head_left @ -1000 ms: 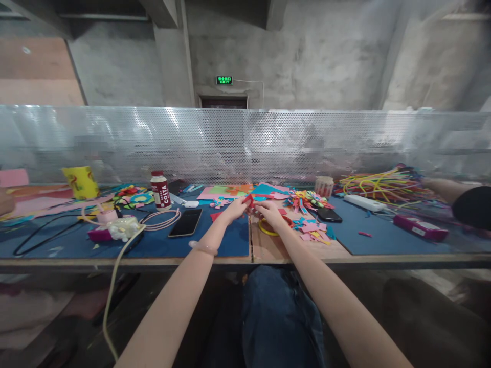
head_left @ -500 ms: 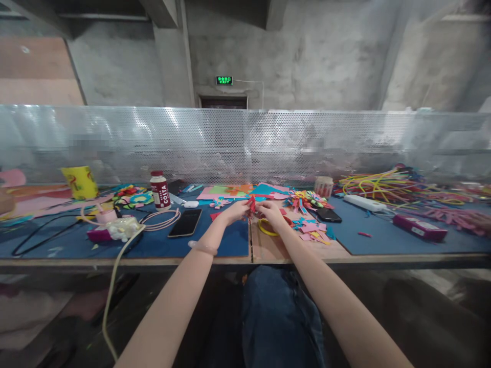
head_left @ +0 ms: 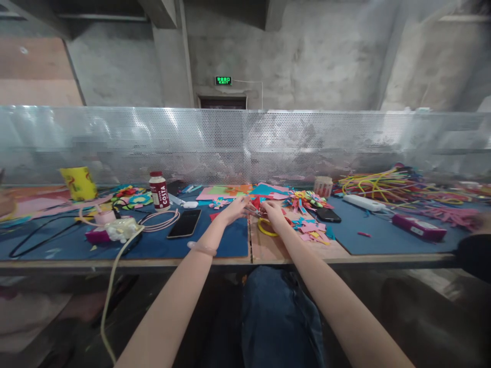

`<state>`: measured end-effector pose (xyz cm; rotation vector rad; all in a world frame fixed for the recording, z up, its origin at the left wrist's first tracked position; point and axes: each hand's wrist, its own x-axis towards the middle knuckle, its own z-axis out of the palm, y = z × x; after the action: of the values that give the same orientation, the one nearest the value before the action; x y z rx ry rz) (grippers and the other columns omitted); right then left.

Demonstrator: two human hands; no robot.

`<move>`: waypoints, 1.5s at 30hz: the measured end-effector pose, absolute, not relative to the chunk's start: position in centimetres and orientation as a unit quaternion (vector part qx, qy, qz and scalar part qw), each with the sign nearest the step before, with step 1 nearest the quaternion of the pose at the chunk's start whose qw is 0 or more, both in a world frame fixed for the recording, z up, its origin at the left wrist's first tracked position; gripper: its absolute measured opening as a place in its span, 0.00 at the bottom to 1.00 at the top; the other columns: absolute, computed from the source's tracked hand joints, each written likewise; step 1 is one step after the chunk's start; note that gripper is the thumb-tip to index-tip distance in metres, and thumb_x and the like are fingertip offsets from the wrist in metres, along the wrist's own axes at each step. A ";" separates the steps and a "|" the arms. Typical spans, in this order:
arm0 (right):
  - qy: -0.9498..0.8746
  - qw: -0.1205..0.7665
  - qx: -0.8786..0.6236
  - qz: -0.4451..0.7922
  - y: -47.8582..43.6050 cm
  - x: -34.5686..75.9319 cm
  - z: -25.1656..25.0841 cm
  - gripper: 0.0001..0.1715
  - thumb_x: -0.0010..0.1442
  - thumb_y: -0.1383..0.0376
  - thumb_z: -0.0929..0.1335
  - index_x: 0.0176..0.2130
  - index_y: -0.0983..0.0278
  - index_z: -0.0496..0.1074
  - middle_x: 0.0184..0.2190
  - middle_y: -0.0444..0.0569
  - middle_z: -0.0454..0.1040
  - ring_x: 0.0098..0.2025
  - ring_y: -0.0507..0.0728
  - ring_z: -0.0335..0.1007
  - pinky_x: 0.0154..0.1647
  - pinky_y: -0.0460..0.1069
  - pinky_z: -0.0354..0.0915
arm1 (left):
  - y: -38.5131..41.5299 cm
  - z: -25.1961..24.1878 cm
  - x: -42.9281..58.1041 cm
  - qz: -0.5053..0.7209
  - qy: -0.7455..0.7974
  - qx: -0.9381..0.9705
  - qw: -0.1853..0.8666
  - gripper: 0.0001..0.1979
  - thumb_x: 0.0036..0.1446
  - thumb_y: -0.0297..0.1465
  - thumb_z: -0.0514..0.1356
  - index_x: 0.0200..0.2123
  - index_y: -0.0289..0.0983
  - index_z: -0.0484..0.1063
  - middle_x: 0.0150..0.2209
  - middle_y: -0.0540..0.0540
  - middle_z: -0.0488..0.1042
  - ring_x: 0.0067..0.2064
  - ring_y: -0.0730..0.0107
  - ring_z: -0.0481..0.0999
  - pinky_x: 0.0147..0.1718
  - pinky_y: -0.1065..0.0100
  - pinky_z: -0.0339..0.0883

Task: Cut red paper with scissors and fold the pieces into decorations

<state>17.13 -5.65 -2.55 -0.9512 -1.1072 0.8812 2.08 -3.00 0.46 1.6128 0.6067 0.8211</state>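
Observation:
Over the middle of the table, my left hand (head_left: 238, 209) pinches a small red piece of craft paper or foam (head_left: 257, 201). Close beside it, my right hand (head_left: 271, 210) is closed at the right edge of that red piece. A thin greyish shape shows between the fingertips, too small to name. Under my right hand lies a yellow ring (head_left: 267, 228), partly hidden by the wrist. Cut pink, blue and yellow pieces (head_left: 312, 231) are heaped just right of it. A pink-and-blue paper flower (head_left: 219, 203) rests left of my left hand.
A black phone (head_left: 184, 224), a Costa bottle (head_left: 159, 191) and a power strip with cables (head_left: 118, 229) are on the left. To the right are another phone (head_left: 328, 214), a white power strip (head_left: 364, 203), a purple box (head_left: 419, 227) and pipe cleaners (head_left: 383, 183). Perforated metal panels (head_left: 245, 143) stand behind.
My fingertips have drawn slightly apart, and more of the red piece shows between them. At the far right, a dark blurred shape has come into view by the table edge.

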 end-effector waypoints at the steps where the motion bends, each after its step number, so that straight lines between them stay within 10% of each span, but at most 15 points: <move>1: -0.483 0.663 -0.415 0.394 -5.6 17.2 -2.5 0.14 0.40 0.59 0.67 0.17 0.65 0.61 0.15 0.40 0.61 0.18 0.47 0.57 0.19 0.44 0.55 | -3.0 0.5 2.1 0.362 0.251 0.698 0.564 0.19 0.49 0.43 0.57 0.39 0.36 0.61 0.32 0.44 0.72 0.32 0.70 0.73 0.30 0.68 0.64; 24: -0.502 0.650 -0.360 0.443 -5.8 17.1 -2.7 0.13 0.41 0.58 0.70 0.23 0.65 0.66 0.19 0.41 0.65 0.18 0.47 0.60 0.20 0.44 0.56 | -2.5 0.6 2.1 0.366 0.214 0.674 0.605 0.08 0.42 0.24 0.60 0.31 0.31 0.70 0.30 0.45 0.72 0.32 0.72 0.71 0.35 0.68 0.64; 45: -0.492 0.665 -0.342 0.446 -6.3 17.0 -2.4 0.10 0.41 0.61 0.70 0.24 0.66 0.70 0.20 0.41 0.68 0.19 0.46 0.60 0.19 0.42 0.57 | -2.9 0.9 2.0 0.394 0.223 0.684 0.571 0.14 0.42 0.27 0.61 0.37 0.31 0.71 0.35 0.42 0.73 0.35 0.72 0.71 0.34 0.71 0.61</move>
<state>17.04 -6.28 -2.35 -0.7718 -1.1104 1.0067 2.02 -2.86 0.87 1.6055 0.5242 0.9255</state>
